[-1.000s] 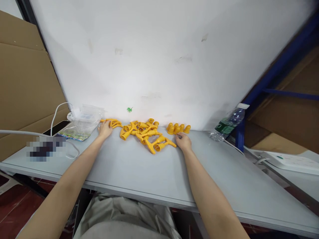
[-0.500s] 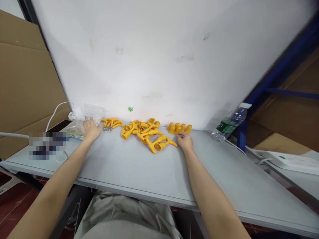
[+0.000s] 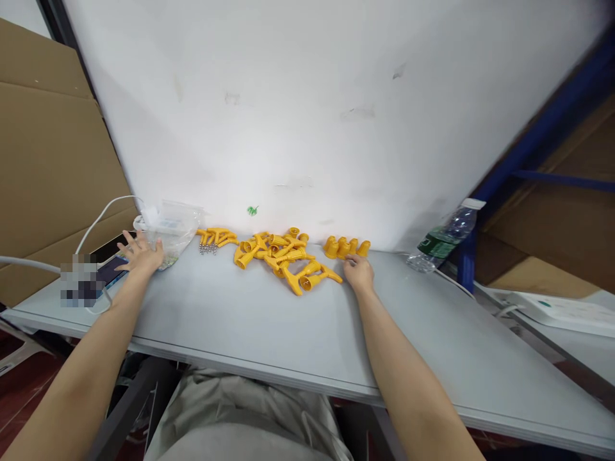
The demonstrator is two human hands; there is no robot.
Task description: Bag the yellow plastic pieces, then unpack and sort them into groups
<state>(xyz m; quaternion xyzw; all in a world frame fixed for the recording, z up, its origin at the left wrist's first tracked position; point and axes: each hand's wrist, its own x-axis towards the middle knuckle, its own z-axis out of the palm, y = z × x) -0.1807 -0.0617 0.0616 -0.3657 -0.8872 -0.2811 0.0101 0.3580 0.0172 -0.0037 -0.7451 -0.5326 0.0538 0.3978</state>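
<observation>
My left hand [image 3: 143,256] lies with its fingers spread, palm down, at the near left side of a clear plastic bag [image 3: 180,234]. Beside its fingertips is a dark flat object [image 3: 113,271], partly covered. My right hand [image 3: 359,272] has curled fingers by the front of a small group of yellow cup-shaped parts [image 3: 343,248]; whether anything is in them is hidden. Between the hands lies a pile of yellow plastic pieces [image 3: 283,255] with open round ends. Several yellow curved handles [image 3: 218,235] and small metal screws [image 3: 208,248] sit left of the pile.
A plastic bottle with a green label [image 3: 439,242] leans at the right of the grey table [image 3: 259,320]. White cables [image 3: 103,218] run along the left end, near cardboard [image 3: 48,160]. A white panel [image 3: 288,128] stands behind; a blue frame [image 3: 528,144] is at right.
My left hand has slid left and spread its fingers. The colourful contents of the clear bag now show farther right, and more of the dark flat object shows. My right hand stays put.
</observation>
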